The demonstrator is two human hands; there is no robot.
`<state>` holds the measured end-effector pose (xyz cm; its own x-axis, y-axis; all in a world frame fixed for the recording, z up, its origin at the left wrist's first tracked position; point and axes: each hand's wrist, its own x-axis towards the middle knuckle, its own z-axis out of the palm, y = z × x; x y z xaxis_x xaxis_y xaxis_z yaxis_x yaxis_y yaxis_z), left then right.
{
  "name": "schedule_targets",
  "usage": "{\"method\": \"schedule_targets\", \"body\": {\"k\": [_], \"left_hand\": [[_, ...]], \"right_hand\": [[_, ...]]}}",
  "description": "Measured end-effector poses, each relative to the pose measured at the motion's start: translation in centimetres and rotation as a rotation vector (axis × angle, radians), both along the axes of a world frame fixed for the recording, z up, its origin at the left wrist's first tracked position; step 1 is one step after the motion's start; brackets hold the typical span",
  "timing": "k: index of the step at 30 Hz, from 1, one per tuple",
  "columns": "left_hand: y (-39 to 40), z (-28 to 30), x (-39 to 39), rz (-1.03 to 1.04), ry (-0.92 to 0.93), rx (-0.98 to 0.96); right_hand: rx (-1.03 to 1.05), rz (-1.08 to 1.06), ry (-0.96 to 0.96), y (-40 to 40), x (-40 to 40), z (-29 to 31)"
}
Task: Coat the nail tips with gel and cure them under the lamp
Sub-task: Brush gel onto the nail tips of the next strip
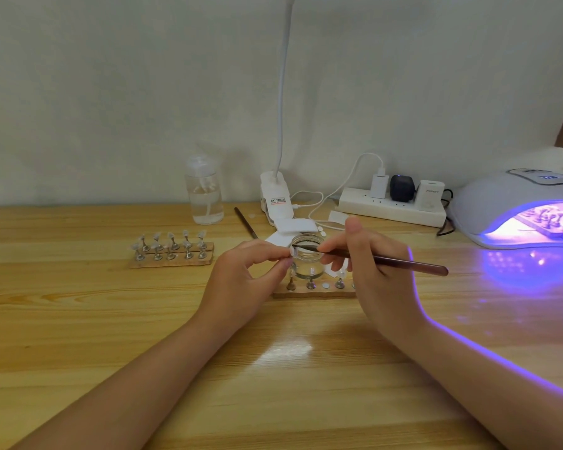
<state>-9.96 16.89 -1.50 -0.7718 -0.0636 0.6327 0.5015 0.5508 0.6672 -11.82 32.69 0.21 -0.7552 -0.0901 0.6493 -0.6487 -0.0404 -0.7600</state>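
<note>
A: Head view, nearest first: both forearms stretched over the wooden table [111, 319], meeting at the middle. How far along?

B: Partway, by the look of things. Left hand [241, 277] raised, thumb and forefinger pinched on one small nail tip [294, 252] on its stand, held at the rim of the glass jar [307, 261]. Right hand [371, 267] wrapped round a dark gel brush [387, 258] in a pen hold, thumb up, bristle end laid across the jar's mouth, handle angled back to the right.

A: Loading gel, or already coating?

B: Could not tell which; bristles and tip too close and too small there. Probably picking up gel for the pinched tip.

A: And just behind the hands?

B: Near wooden holder strip [312, 292], several stands upright in it, one socket bare, seemingly the pinched tip's place. Coated or not, impossible to say.

A: Farther back?

B: Second holder [173, 254] off to the left, well apart, two full rows of tips on stands, untouched for the moment, finish unreadable. Far right, curing lamp [517, 209] lit violet, another set of stands inside under the glow, so one batch apparently curing. Spare brush [245, 222], spray bottle [204, 190], clip-on desk lamp [275, 196] and power strip [392, 207] along the wall.

A: Left to do?

B: Likely the rest of the near strip, then its turn under the lamp.
</note>
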Motion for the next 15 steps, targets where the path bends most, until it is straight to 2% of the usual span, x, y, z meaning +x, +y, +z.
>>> {"method": "schedule_targets", "body": {"k": [15], "left_hand": [[-0.01,-0.03,-0.01,0.014,-0.007,0.002]], "right_hand": [[0.001,0.000,0.002,0.00,0.10,-0.25]]}}
